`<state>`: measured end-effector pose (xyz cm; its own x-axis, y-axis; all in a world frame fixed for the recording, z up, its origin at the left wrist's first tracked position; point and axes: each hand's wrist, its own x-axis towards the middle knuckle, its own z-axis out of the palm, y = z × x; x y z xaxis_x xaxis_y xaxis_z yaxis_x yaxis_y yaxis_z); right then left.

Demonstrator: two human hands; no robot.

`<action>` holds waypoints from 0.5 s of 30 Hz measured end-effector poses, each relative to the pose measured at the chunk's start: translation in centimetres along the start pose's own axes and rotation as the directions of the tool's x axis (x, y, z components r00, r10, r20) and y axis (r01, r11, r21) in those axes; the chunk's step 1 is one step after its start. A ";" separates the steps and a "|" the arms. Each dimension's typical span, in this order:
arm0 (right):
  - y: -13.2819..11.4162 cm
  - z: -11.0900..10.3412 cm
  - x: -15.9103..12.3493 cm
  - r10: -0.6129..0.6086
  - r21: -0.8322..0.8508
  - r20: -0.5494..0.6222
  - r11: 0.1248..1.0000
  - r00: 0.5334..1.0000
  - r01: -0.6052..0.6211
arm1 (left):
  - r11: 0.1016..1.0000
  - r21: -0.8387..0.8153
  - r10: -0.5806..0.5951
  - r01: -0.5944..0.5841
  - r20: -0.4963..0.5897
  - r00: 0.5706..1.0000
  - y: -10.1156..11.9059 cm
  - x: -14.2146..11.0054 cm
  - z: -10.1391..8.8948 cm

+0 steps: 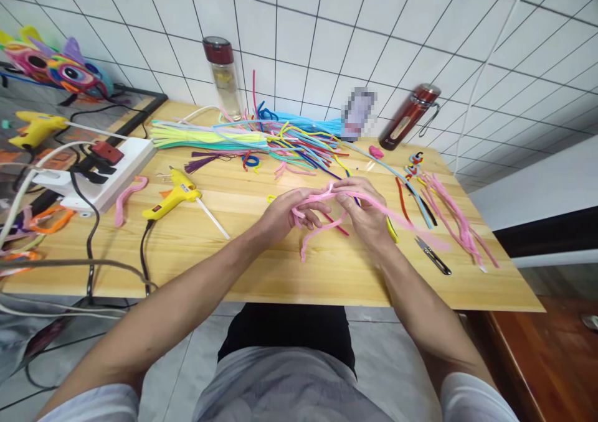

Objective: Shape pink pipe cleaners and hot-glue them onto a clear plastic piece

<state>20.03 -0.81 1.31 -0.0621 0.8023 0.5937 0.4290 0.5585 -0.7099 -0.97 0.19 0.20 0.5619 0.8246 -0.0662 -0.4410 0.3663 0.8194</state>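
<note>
Desk (261, 276): wooden, tiled wall (299, 39) far
Left hand (290, 213): gripping pink pipe cleaners (322, 196)
Right hand (367, 216): pinching same, further right
Pipe cleaners: between hands, tails near and right

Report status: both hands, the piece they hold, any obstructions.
Left hand and right hand: both holding fuzzy pink pipe-cleaner strands. Strands bent, far right end blurred. Thin red fuzzy strip underneath; slim black metal snips off right.
</note>
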 end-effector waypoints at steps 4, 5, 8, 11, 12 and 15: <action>0.3 0.8 -0.2 0.269 0.227 -0.086 0.943 0.959 -0.244 | 0.993 -0.122 0.007 -0.003 0.032 0.999 0.1 0.2 -0.5; 0.3 1.0 -0.3 0.335 0.278 -0.085 0.913 0.938 -0.300 | 0.991 -0.130 0.019 -0.018 0.011 1.000 0.0 0.2 -0.5; 0.3 1.7 -0.4 0.446 0.366 -0.047 0.840 0.894 -0.400 | 0.995 -0.069 0.065 -0.069 -0.052 0.997 -0.6 0.4 -0.1; 0.0 2.4 -0.7 0.453 0.374 0.002 0.827 0.892 -0.421 | 0.996 -0.010 0.091 -0.092 -0.081 0.993 -1.4 0.6 0.4; -0.2 2.6 -0.8 0.443 0.371 0.020 0.829 0.896 -0.418 | 0.996 0.001 0.091 -0.091 -0.099 0.991 -1.7 0.6 0.5; -0.5 3.0 -1.0 0.428 0.359 0.070 0.832 0.901 -0.423 | 0.991 0.092 0.114 -0.098 -0.178 0.977 -2.0 0.7 0.6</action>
<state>17.23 -1.25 -0.07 0.0646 0.9766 0.2052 0.0602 0.2014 -0.9777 0.74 -0.18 -1.13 0.3745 0.9244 -0.0729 -0.4276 0.2419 0.8710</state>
